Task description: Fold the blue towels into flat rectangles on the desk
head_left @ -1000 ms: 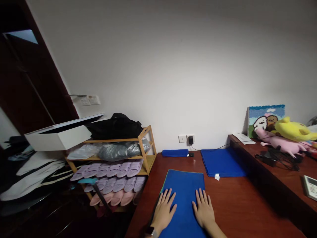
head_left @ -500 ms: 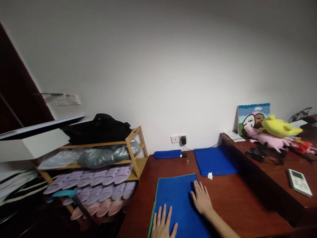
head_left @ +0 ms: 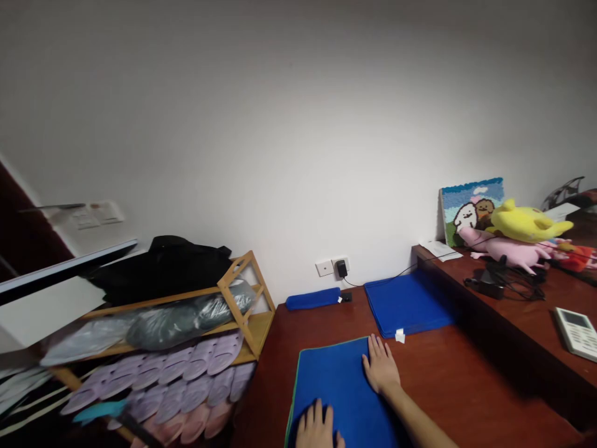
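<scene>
One brown desk [head_left: 448, 379] is carrying three blue fabric items: one green-edged cloth [head_left: 342, 386] is lying spread at the front, one folded cloth [head_left: 405, 302] is sitting beyond it to the right, one narrow strip [head_left: 312, 299] is resting near the wall [head_left: 289, 155]. Two hands, right hand [head_left: 382, 367] and left hand [head_left: 316, 429], are lying palm-down on the green-edged cloth, gripping nothing and covering parts of it. Around, one wooden rack [head_left: 262, 326] is standing leftward, one raised ledge [head_left: 454, 277] is bounding the right, one black plug [head_left: 341, 268] is jutting out.
</scene>
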Tool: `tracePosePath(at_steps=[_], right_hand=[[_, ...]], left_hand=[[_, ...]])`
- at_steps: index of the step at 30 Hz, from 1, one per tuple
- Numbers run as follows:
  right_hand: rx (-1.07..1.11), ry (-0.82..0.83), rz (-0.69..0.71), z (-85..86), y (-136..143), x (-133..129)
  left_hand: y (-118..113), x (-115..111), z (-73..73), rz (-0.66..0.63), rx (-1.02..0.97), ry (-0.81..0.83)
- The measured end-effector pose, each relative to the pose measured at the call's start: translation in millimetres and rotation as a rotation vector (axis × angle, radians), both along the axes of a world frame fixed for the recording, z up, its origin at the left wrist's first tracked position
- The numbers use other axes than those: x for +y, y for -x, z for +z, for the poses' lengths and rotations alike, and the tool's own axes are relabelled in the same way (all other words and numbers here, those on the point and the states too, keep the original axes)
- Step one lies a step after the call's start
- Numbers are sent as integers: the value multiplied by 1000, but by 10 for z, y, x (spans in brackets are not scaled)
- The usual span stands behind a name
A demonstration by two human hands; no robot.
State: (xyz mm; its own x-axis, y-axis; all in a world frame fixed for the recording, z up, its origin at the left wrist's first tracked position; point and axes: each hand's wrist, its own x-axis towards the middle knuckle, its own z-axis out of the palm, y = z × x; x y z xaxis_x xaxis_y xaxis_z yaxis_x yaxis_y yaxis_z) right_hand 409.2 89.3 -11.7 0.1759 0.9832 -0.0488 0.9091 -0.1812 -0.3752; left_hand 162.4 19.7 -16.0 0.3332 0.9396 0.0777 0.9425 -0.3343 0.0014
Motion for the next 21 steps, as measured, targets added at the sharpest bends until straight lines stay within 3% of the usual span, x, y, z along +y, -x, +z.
tracePosePath(at_steps=[2, 4, 6, 9, 13, 18, 21], right_hand=[[-4, 0, 4, 19, -5, -4], [-14, -2, 10, 34, -8, -8], [-36, 4, 20, 31, -7, -7], [-75, 17, 31, -11, -5, 18], [-92, 23, 40, -91, -27, 93], [-75, -24, 36, -173, -63, 142], [-82, -25, 34, -198, -68, 136]], left_hand=[[-271, 139, 225, -88, -78, -40], [-578, 323, 360, -148, -156, -45], [-841, 531, 373, -187, -198, -9], [-1023, 811, 229, -197, -214, 48], [-806, 1058, 60, -171, -178, 67], [-145, 1282, 153, 7, -104, 55], [137, 1382, 184, 58, -88, 54]])
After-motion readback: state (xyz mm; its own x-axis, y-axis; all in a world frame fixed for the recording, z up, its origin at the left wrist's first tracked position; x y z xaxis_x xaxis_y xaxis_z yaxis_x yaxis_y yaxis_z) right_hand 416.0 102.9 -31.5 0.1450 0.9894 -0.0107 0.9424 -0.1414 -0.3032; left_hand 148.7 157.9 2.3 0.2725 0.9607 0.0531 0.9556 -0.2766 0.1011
